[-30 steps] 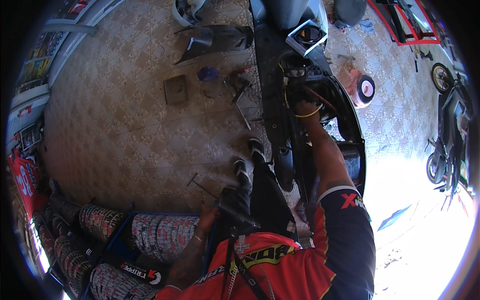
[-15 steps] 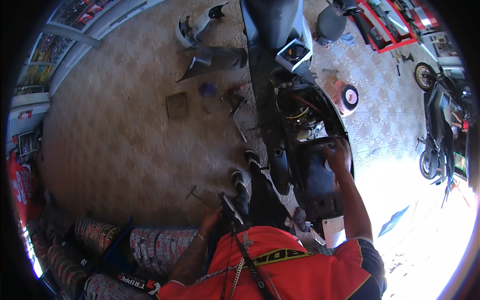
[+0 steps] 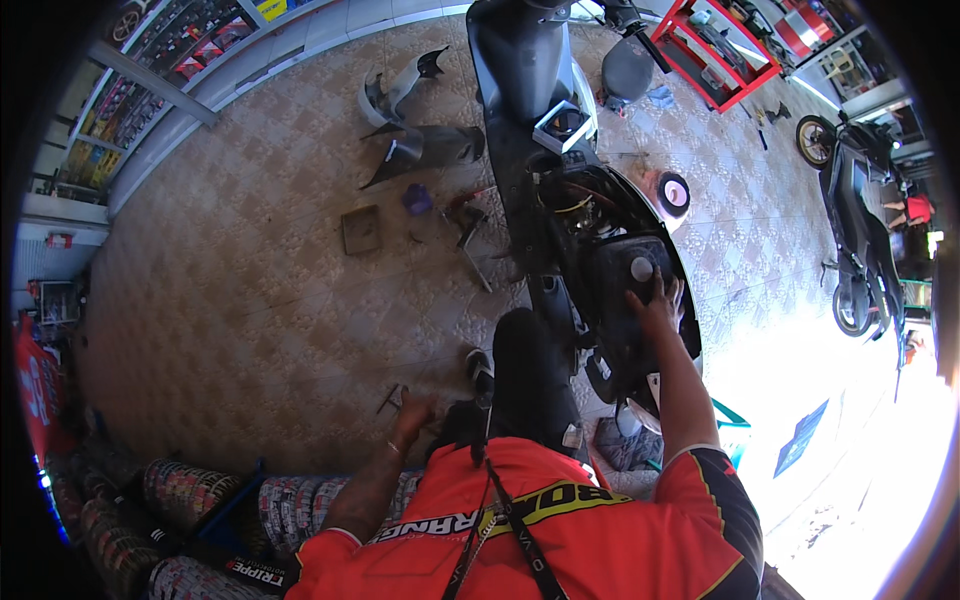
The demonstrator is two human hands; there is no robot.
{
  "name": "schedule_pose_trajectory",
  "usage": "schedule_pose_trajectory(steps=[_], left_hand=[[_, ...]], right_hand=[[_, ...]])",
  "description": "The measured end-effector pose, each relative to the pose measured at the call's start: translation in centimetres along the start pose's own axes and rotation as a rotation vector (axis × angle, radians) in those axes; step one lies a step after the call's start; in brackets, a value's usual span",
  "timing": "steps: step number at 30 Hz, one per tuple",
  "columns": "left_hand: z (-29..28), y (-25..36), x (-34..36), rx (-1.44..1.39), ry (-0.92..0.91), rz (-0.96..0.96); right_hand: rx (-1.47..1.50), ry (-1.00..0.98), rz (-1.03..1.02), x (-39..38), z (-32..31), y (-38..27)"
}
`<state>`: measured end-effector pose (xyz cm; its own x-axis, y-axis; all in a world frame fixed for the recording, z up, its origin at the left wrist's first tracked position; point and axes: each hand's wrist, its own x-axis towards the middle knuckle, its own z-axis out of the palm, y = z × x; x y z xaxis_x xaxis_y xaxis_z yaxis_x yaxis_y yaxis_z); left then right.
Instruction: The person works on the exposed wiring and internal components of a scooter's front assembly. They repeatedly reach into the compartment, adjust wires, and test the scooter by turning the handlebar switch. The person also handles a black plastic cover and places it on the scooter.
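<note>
A partly stripped scooter (image 3: 520, 190) stands before me, its dark bodywork open around the middle. My right hand (image 3: 660, 302) lies with fingers spread on a black part with a tank-like shape (image 3: 615, 275), just below its pale round cap (image 3: 641, 269). Wiring and a yellow cable (image 3: 573, 207) show in the opening beyond that part. Low on the left, over the floor, my left hand (image 3: 415, 410) is closed around a T-handle wrench (image 3: 392, 398); most of the wrench's shaft is hidden by the fingers.
Loose fairing panels (image 3: 425, 150), a square tray (image 3: 361, 230) and a purple object (image 3: 416, 199) lie left of the scooter. A small wheel (image 3: 675, 195) and red tool cart (image 3: 715, 60) stand right. Tyres (image 3: 190, 490) line the lower left; another motorcycle (image 3: 855, 220) stands far right.
The black part now sits farther forward, covering engine parts that showed before. My right hand has opened out and uncovered the cap. My view and body have shifted; the left hand still holds the wrench.
</note>
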<state>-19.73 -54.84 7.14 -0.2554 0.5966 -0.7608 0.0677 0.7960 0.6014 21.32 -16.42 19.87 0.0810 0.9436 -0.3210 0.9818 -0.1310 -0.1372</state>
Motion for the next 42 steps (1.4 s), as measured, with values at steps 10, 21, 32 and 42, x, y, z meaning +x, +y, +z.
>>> schedule_pose_trajectory(steps=[10, 21, 32, 42], left_hand=[[0.2, 0.1, -2.2, -0.364, 0.071, -0.223], [0.2, -1.9, -2.4, -0.369, 0.077, -0.457], [1.2, 3.3, 0.8, -0.159, 0.064, 0.048], [1.8, 3.3, -2.8, -0.267, 0.050, 0.008]], right_hand=[[-0.216, -0.109, -0.121, 5.8, -2.0, -4.5], [-0.033, 0.427, -0.262, 7.8, 5.1, -1.9], [0.001, 0.463, -0.235, 6.2, 5.9, -1.9], [0.003, 0.533, -0.284, 9.2, 6.0, 0.7]])
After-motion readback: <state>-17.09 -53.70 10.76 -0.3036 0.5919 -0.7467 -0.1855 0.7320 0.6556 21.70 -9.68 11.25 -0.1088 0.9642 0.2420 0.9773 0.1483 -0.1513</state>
